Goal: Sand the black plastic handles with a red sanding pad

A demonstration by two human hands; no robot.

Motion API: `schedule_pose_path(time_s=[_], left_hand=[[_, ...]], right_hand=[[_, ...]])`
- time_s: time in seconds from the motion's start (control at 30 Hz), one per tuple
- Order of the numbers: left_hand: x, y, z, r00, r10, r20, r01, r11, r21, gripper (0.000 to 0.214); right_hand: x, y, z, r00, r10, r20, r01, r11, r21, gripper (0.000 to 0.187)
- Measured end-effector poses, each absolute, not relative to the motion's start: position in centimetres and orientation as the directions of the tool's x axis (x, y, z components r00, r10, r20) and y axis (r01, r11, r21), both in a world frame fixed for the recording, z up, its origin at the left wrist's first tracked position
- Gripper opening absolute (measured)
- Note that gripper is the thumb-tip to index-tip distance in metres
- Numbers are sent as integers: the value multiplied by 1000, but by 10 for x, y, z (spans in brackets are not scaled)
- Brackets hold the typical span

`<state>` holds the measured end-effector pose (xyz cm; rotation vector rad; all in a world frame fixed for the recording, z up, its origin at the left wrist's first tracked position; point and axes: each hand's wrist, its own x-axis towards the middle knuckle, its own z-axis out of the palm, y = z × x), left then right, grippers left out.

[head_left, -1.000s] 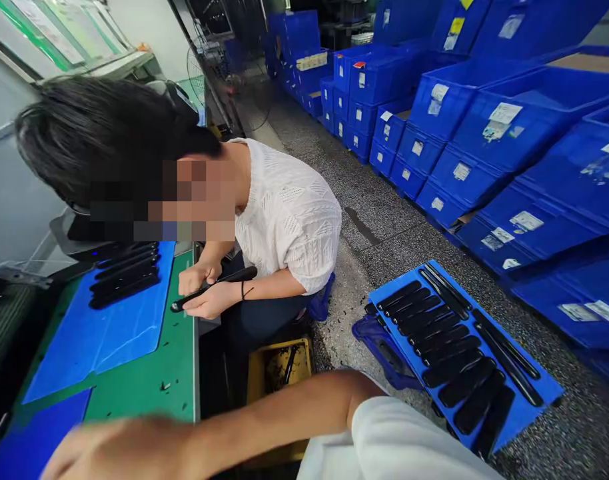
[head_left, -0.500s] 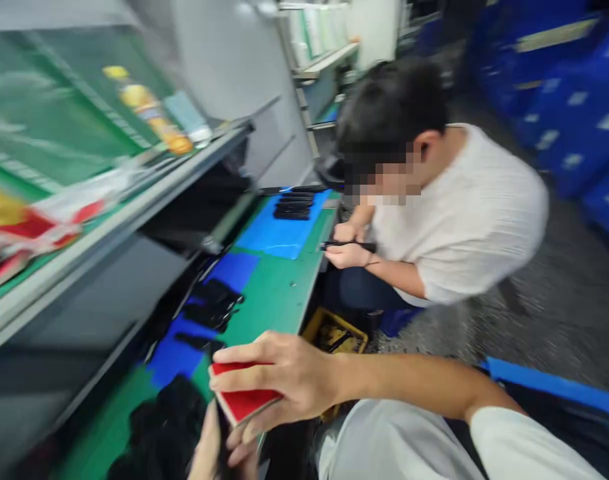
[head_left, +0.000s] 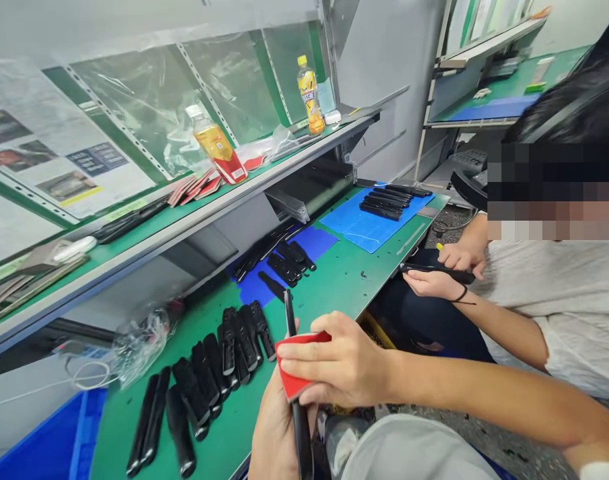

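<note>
My right hand (head_left: 347,363) presses a folded piece of red sandpaper (head_left: 297,380) around a long black plastic part (head_left: 303,440), fingers stretched over its face. From below, my left hand (head_left: 272,427) grips that same part, whose thin end sticks up past the paper. Several similar black handle-shaped parts (head_left: 199,367) lie in a loose row on the green bench (head_left: 329,303), to the left of my hands. More black parts (head_left: 287,260) rest on a dark blue sheet (head_left: 319,243) beyond them.
A co-worker's hands (head_left: 434,280) hold another black part at the right. Black pieces lie on a light blue sheet (head_left: 352,223) farther back. Above the bench runs a shelf (head_left: 184,217) with bottles (head_left: 219,150) and red sheets. A blue crate (head_left: 59,440) stands lower left.
My view has swung left, so more of the bench and shelf shows and the co-worker sits farther right. Both hands still hold the black part and sandpaper.
</note>
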<state>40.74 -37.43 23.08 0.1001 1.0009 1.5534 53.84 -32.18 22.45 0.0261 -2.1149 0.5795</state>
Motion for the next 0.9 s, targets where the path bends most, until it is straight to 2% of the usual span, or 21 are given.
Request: schedule_pose_path(time_s=[0.03,0.1,0.13,0.17,0.2,0.23,0.27,0.3,0.33,0.37,0.43,0.5,0.53,0.6,0.8,0.9], left_hand=[[400,-370,233,-295,822,-487,-835,26,549,13],[381,-360,241,-410,802,-434,-814,-106,571,19],[371,-356,247,-455,786,-417,-813,-176,555,24],[363,-354,253,-489,778,-395,-808,-233,541,25],[355,-354,260,-504,781,-369,-806,-273,525,23],[350,-356,267,-499,797,-341,-812,-293,505,23],[347,-358,274,-479,820,-314,-828,-304,471,24],[346,-361,279,-456,840,-293,-850,-313,424,22],[347,-363,284,-432,857,-281,-874,-321,365,14],[349,-364,287,-420,863,-281,-892,-336,303,4],[356,-360,291,-394,870,-297,-917,-347,197,21],[362,-353,290,-392,874,-288,-919,-361,156,29],[364,-349,288,-397,879,-265,-917,-367,159,31],[365,-342,282,-408,892,-197,-908,-373,189,33],[366,-340,273,-400,916,-9,-885,-384,263,33],[370,-342,276,-427,904,-22,-881,-411,234,34]], right_hand=[[538,-328,219,-603,164,781,-289,867,-405,27],[541,-340,208,-650,58,758,-424,801,-424,31],[544,-346,203,-665,34,746,-455,774,-441,34],[549,-351,199,-660,77,747,-441,765,-468,34],[553,-354,196,-627,191,756,-393,759,-518,34],[557,-357,195,-561,364,744,-337,720,-607,39],[560,-358,196,-481,554,679,-314,615,-724,50],[561,-358,198,-409,732,545,-330,438,-836,59],[560,-357,201,-373,856,357,-385,208,-899,63],[557,-356,205,-392,906,157,-450,-40,-892,61],[547,-354,212,-492,855,-164,-545,-449,-708,47],[537,-354,218,-562,767,-308,-589,-634,-501,42],[532,-354,221,-572,749,-334,-606,-661,-443,44],[526,-355,225,-545,765,-344,-650,-644,-403,45],[524,-357,234,-478,847,-233,-731,-531,-429,36],[524,-364,238,-490,854,-176,-737,-513,-441,31]])
